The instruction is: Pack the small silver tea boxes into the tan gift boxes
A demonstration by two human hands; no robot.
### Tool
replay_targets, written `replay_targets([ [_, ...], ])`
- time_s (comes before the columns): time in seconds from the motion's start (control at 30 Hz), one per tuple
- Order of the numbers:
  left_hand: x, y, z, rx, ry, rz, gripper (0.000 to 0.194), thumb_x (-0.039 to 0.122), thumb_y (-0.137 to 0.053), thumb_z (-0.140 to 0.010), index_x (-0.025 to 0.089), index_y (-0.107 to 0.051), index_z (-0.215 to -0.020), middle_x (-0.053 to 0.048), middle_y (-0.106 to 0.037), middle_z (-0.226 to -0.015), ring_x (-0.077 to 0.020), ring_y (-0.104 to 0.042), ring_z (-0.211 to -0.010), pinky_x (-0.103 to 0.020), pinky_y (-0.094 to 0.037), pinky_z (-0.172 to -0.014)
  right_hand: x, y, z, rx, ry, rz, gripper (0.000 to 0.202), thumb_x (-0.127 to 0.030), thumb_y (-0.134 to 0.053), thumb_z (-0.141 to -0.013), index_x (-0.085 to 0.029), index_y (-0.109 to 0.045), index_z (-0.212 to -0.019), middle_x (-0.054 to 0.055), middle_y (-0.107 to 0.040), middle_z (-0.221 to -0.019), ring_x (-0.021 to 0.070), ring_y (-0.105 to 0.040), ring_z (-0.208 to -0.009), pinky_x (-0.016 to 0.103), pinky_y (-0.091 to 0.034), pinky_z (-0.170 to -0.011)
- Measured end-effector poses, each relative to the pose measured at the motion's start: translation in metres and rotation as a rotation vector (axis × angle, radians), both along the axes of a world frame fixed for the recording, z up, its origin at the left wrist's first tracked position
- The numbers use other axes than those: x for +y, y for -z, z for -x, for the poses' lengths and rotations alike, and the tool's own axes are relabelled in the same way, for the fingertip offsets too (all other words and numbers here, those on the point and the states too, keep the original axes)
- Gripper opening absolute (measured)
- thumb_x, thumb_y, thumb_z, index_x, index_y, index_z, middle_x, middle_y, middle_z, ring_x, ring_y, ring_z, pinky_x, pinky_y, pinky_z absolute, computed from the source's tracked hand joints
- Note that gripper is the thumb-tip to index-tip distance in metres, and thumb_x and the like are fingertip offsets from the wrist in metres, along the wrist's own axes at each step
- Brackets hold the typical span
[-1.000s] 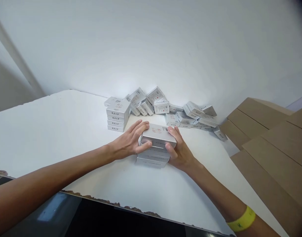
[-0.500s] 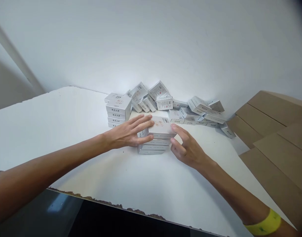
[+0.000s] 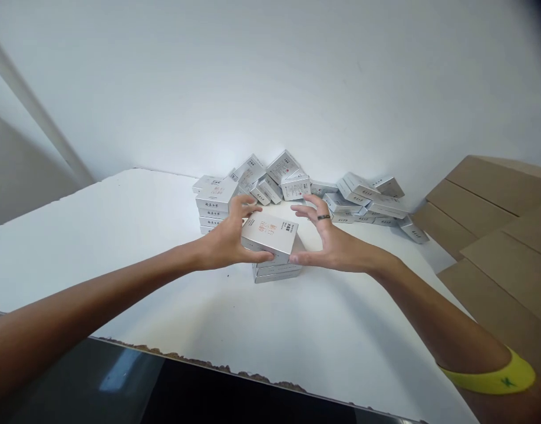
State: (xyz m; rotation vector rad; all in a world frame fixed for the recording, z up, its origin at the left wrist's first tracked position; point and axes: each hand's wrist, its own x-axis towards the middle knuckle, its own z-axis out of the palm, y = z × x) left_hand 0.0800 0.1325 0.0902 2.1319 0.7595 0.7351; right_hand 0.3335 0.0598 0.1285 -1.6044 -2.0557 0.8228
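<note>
A silver box [image 3: 270, 231] with printing on its upper face lay midway along the bench [image 3: 270, 330], between the ragged near edge and the far edge. It topped a short stack of like boxes [image 3: 277, 274] and sat skewed to them; whether it was raised clear of them I could not tell.

The left hand [image 3: 224, 241] had its grip on that box, grasping it by the left side, the thumb laid across the front face and the fingers bent round the far left. The right hand [image 3: 336, 244] had a released grip: its thumb reached the front right corner of the box, while its fingers stood spread in the air beyond the right side. A dark ring [image 3: 324, 217] sat on one of those fingers, and a yellow band [image 3: 504, 377] circled the right forearm.

Toward the far edge, left of the hands, stood a neat pile [image 3: 213, 205] of the same silver boxes. Just beside it, more boxes leaned [image 3: 250, 171] on one another near the wall [image 3: 270, 76]. A loose heap [image 3: 388, 205] spread along the far edge to the far right corner. Brown cardboard [image 3: 495, 259] stood along the right edge of the bench.
</note>
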Motion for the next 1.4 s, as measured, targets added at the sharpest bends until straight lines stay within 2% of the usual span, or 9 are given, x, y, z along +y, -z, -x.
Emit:
replay_targets([
  [0.17, -0.004, -0.012, 0.001, 0.069, -0.084, 0.051, 0.083, 0.055, -0.088, -0.064, 0.029, -0.029, -0.116, -0.012, -0.049, -0.135, -0.033, -0.052, -0.124, -0.057, -0.052, -0.097, -0.002, -0.006, 0.011, 0.014, 0.034, 0.036, 0.125, -0.054, -0.084, -0.069, -0.033, 0.005, -0.154, 0.014, -0.035, -0.156, 0.0362, -0.05, -0.133, 0.055, -0.051, -0.104],
  [0.33, -0.003, -0.035, -0.003, 0.038, -0.136, -0.186, 0.077, 0.058, -0.089, -0.062, 0.025, -0.039, -0.111, -0.009, -0.057, -0.126, -0.0299, -0.058, -0.114, -0.05, -0.053, -0.093, 0.004, -0.02, 0.004, -0.012, 0.043, -0.188, 0.113, -0.047, -0.088, -0.065, -0.031, -0.018, -0.153, 0.011, -0.011, -0.166, 0.0402, -0.042, -0.14, 0.054, -0.046, -0.11],
  [0.47, -0.005, -0.07, -0.005, -0.014, -0.162, -0.342, 0.065, 0.053, -0.086, -0.069, 0.023, -0.043, -0.108, -0.007, -0.06, -0.122, -0.027, -0.059, -0.114, -0.044, -0.05, -0.095, 0.009, -0.041, -0.001, 0.092, 0.012, -0.327, 0.113, -0.047, -0.087, -0.069, -0.029, -0.013, -0.153, 0.009, -0.04, -0.152, 0.0345, -0.041, -0.142, 0.05, -0.04, -0.116],
  [0.53, -0.008, -0.076, -0.005, 0.006, -0.182, -0.362, 0.061, 0.054, -0.084, -0.071, 0.023, -0.045, -0.107, -0.005, -0.061, -0.12, -0.0262, -0.059, -0.112, -0.042, -0.049, -0.093, 0.009, -0.045, -0.003, 0.1, -0.003, -0.327, 0.106, -0.047, -0.084, -0.073, -0.029, -0.017, -0.152, 0.008, -0.047, -0.146, 0.033, -0.04, -0.143, 0.048, -0.04, -0.116],
  [0.63, -0.009, -0.063, -0.003, 0.128, -0.154, -0.315, 0.06, 0.059, -0.083, -0.067, 0.025, -0.048, -0.103, -0.005, -0.062, -0.111, -0.0276, -0.06, -0.103, -0.041, -0.05, -0.082, 0.008, -0.034, -0.005, 0.0, -0.021, -0.202, 0.091, -0.049, -0.084, -0.072, -0.032, -0.034, -0.146, 0.006, -0.041, -0.152, 0.0382, -0.039, -0.144, 0.052, -0.043, -0.113],
  [0.83, -0.008, -0.026, -0.002, 0.365, -0.022, -0.109, 0.054, 0.056, -0.076, -0.074, 0.028, -0.042, -0.105, -0.005, -0.059, -0.111, -0.0298, -0.061, -0.098, -0.041, -0.05, -0.072, 0.004, 0.001, -0.004, 0.051, 0.021, 0.08, 0.111, -0.042, -0.084, -0.072, -0.035, -0.009, -0.153, 0.013, -0.037, -0.155, 0.0376, -0.03, -0.149, 0.056, -0.047, -0.109],
  [1.03, -0.012, -0.03, -0.004, 0.315, -0.059, -0.031, 0.055, 0.052, -0.08, -0.071, 0.028, -0.041, -0.102, -0.005, -0.062, -0.11, -0.033, -0.063, -0.104, -0.044, -0.054, -0.074, 0.004, 0.007, 0.001, 0.152, 0.039, 0.125, 0.109, -0.032, -0.084, -0.069, -0.034, -0.012, -0.151, 0.013, -0.035, -0.153, 0.0329, -0.03, -0.149, 0.052, -0.047, -0.11],
  [1.23, -0.009, -0.041, -0.007, 0.24, -0.064, -0.104, 0.054, 0.045, -0.083, -0.068, 0.028, -0.043, -0.1, -0.005, -0.062, -0.113, -0.0291, -0.064, -0.103, -0.043, -0.057, -0.076, 0.005, 0.001, -0.005, 0.199, 0.042, 0.012, 0.116, -0.026, -0.085, -0.066, -0.038, -0.005, -0.15, 0.009, -0.042, -0.147, 0.0313, -0.047, -0.135, 0.049, -0.056, -0.101],
  [1.4, -0.009, -0.027, -0.01, 0.252, -0.059, -0.06, 0.056, 0.046, -0.083, -0.066, 0.027, -0.042, -0.099, -0.005, -0.062, -0.11, -0.0288, -0.064, -0.102, -0.044, -0.059, -0.075, 0.004, 0.008, -0.006, 0.171, 0.036, 0.065, 0.116, -0.027, -0.084, -0.066, -0.036, -0.004, -0.15, 0.012, -0.037, -0.15, 0.0326, -0.048, -0.133, 0.048, -0.059, -0.097],
])
